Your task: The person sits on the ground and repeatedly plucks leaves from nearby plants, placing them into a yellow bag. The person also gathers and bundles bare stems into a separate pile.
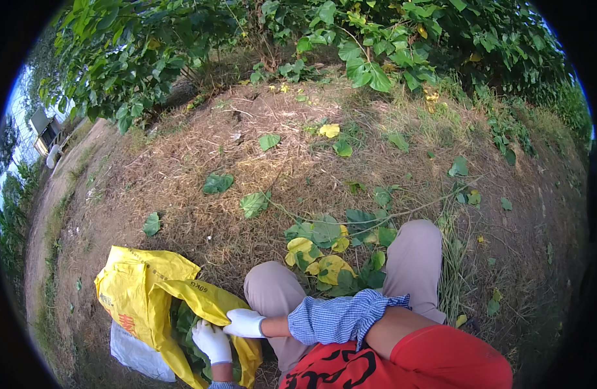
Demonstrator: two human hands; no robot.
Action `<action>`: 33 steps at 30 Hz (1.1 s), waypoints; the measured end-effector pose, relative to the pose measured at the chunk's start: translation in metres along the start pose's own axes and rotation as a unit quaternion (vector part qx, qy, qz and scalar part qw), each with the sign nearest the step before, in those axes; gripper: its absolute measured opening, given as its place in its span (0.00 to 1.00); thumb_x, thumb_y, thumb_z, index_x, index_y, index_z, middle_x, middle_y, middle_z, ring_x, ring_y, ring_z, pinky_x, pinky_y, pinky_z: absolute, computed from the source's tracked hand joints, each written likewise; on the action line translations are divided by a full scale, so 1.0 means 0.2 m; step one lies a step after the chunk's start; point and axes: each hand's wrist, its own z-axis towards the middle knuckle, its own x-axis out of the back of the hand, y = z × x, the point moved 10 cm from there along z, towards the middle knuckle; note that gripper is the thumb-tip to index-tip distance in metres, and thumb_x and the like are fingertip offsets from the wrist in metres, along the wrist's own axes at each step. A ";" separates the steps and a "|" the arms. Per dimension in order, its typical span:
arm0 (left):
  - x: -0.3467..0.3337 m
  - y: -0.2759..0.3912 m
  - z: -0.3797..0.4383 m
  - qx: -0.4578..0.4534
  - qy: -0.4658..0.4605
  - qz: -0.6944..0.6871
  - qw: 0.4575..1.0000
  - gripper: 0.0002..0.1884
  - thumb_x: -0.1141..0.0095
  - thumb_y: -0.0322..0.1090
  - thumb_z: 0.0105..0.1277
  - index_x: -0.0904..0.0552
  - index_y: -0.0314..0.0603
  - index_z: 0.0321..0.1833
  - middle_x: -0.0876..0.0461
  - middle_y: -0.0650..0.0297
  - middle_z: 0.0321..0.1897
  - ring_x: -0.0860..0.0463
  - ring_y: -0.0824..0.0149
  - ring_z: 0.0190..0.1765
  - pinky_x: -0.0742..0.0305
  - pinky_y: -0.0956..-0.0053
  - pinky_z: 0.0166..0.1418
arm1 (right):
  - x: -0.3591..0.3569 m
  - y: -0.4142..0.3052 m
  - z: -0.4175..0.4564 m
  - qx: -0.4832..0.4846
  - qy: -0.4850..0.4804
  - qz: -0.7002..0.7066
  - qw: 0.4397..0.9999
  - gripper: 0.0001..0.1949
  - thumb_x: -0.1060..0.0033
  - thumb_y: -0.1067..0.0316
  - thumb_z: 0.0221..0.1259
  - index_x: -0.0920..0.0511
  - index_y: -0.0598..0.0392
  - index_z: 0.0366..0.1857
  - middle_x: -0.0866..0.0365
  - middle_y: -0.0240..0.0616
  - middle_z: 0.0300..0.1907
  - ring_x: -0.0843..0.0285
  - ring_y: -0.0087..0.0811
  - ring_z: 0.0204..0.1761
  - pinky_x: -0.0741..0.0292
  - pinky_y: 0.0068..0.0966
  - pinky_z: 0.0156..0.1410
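Note:
A yellow woven sack, printed with writing, lies at my left with its mouth towards me. Green leaves fill its opening. My right hand, in a white glove, reaches across my body and grips the sack's rim. Just beside it, my left hand, also gloved in white, is in the mouth of the sack against the leaves. Its fingertips are partly hidden, so whether it holds a leaf is unclear. Between my knees is a loose pile of green leaves and yellow leaves.
A white sack lies under the yellow one. One long thin branch stretches over the ground beyond my knees. Dry grass with scattered leaves covers the soil. Leafy bushes stand ahead, and a dirt path runs along the left.

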 end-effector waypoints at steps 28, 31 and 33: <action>-1.49 2.82 0.05 -0.375 -0.428 -0.273 0.776 0.25 0.44 0.46 0.74 0.22 0.31 0.63 0.19 0.47 0.58 0.19 0.54 0.59 0.27 0.65 0.66 | 1.45 0.40 -1.63 0.177 0.540 -0.100 0.817 0.11 0.42 0.55 0.57 0.25 0.49 0.23 0.26 0.33 0.25 0.22 0.38 0.25 0.29 0.38 0.26; -1.90 3.00 -0.12 -0.468 -0.380 -0.046 0.797 0.39 0.45 0.62 0.69 0.30 0.34 0.70 0.24 0.42 0.64 0.26 0.44 0.67 0.33 0.55 0.71 | 1.47 0.42 -1.70 0.157 0.543 -0.156 0.810 0.09 0.42 0.58 0.54 0.26 0.49 0.22 0.29 0.32 0.23 0.25 0.35 0.22 0.33 0.35 0.24; -2.11 3.04 -0.21 -0.495 -0.341 0.086 0.794 0.44 0.47 0.66 0.67 0.34 0.35 0.73 0.25 0.43 0.65 0.27 0.45 0.68 0.35 0.55 0.72 | 1.52 0.45 -1.77 0.171 0.554 -0.112 0.807 0.09 0.42 0.59 0.54 0.26 0.50 0.22 0.29 0.32 0.22 0.25 0.35 0.22 0.33 0.35 0.24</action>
